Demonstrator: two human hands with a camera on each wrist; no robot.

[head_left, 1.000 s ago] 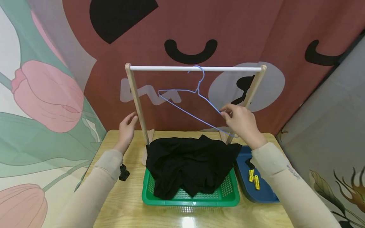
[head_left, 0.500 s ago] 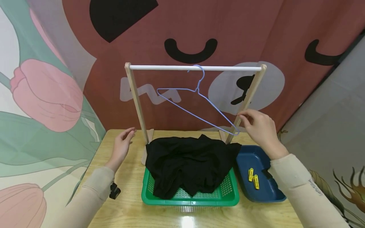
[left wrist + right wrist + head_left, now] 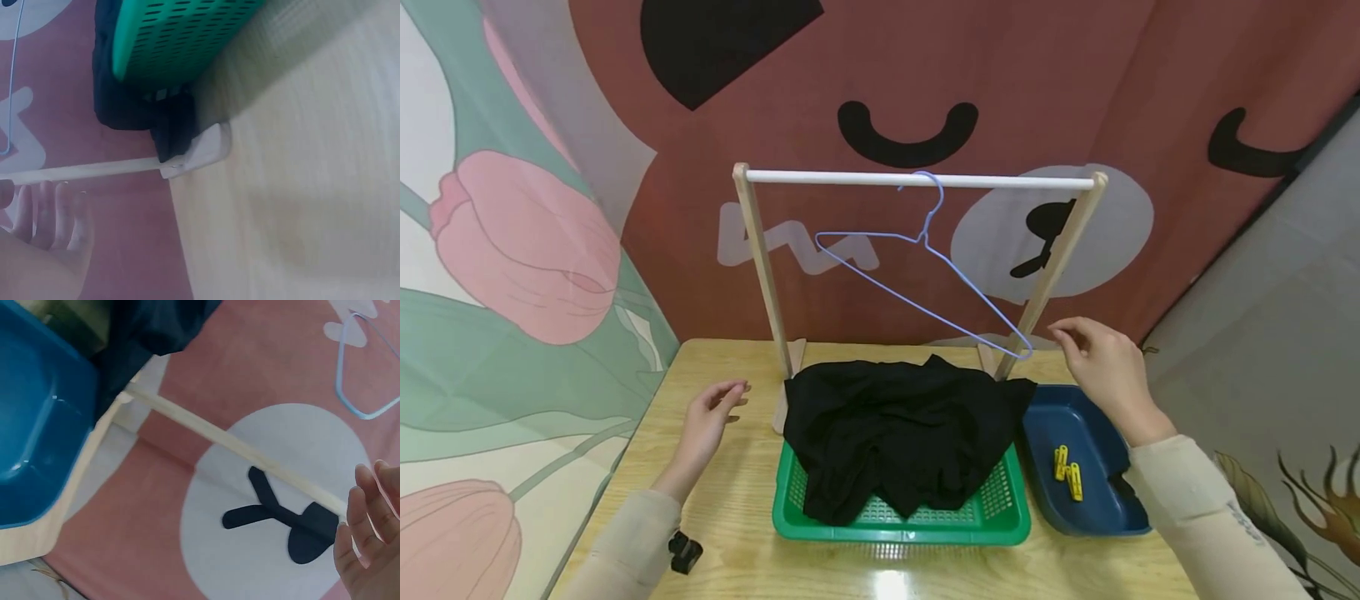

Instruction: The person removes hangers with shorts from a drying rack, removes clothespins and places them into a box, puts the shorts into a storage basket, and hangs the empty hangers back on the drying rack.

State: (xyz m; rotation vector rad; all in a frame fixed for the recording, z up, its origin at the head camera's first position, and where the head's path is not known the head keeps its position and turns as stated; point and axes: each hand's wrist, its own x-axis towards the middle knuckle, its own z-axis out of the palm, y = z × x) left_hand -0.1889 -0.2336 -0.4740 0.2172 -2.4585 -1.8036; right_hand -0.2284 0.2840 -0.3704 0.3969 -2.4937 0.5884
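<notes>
A blue wire hanger [image 3: 891, 290] hangs by its hook from the white bar [image 3: 820, 177] of a wooden rack [image 3: 763, 267], its right end lower than its left. Nothing is held by my left hand [image 3: 703, 425], which hovers over the table left of the rack with loosely bent fingers. To the right of the rack's right post [image 3: 1054, 267], my right hand [image 3: 1108, 371] is raised above the blue tray, apart from the hanger and without anything in it. Below the bar, a black cloth garment [image 3: 910, 433] lies bunched over a green basket [image 3: 902, 535].
In the blue tray [image 3: 1045, 500] at the right lie yellow clothespins [image 3: 1067, 473]. The wooden table [image 3: 722, 533] ends at the back against a patterned curtain [image 3: 880, 75]. The rack's left foot [image 3: 200, 150] stands beside the basket in the left wrist view.
My right hand has let go of the hanger's right arm and moved right and down. The left hand has drawn back from the left post, down and to the left.
</notes>
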